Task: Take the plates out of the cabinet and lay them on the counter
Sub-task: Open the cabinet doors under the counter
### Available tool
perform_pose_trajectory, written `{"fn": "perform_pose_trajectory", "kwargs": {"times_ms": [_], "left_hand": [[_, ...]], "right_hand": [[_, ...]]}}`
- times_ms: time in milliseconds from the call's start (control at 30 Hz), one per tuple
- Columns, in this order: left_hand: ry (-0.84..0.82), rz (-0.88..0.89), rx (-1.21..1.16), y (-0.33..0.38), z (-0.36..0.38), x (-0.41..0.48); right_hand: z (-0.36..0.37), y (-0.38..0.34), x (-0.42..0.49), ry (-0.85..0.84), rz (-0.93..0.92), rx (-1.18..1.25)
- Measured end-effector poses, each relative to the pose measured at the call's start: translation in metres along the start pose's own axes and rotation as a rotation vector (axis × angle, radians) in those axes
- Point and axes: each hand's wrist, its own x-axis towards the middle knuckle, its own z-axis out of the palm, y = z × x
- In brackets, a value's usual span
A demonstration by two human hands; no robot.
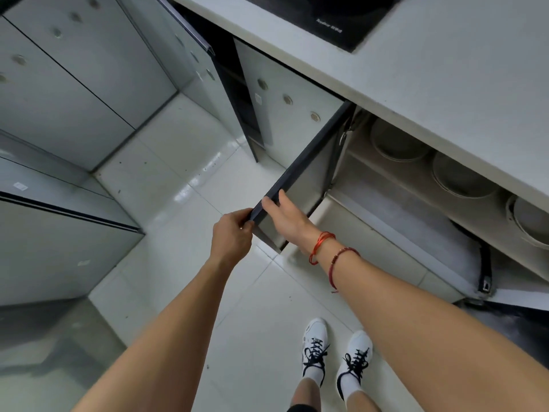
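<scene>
Under the white counter a cabinet stands open, its dark-edged door swung out toward me. On the upper shelf inside sit stacks of white plates: one at the back, one in the middle and one at the right edge, all partly hidden by the counter's overhang. My left hand grips the door's outer corner with curled fingers. My right hand holds the door's top edge just beside it, thumb over the inner face.
A black cooktop is set into the counter at the top. Glossy grey cabinet fronts line the left side. Another door stands ajar at the back. White floor tiles lie below, and my white shoes stand near the cabinet.
</scene>
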Motion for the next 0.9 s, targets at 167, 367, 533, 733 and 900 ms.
{"fn": "perform_pose_trajectory", "kwargs": {"times_ms": [167,367,533,733,900], "left_hand": [[0.035,-0.001,0.023,0.001,-0.009,0.005],[0.076,0.078,0.106,0.015,0.002,-0.014],[0.095,0.163,0.164,0.035,0.021,-0.039],[-0.090,0.297,0.231,0.074,0.067,-0.077],[-0.226,0.368,0.242,0.110,0.120,-0.111]], "right_hand": [[0.001,-0.001,0.008,-0.037,-0.055,-0.012],[-0.023,0.010,-0.017,0.019,-0.057,-0.021],[-0.081,0.032,-0.060,0.158,-0.038,-0.024],[-0.157,0.072,-0.132,0.369,0.045,0.022],[-0.209,0.111,-0.199,0.529,0.128,0.083]]}}
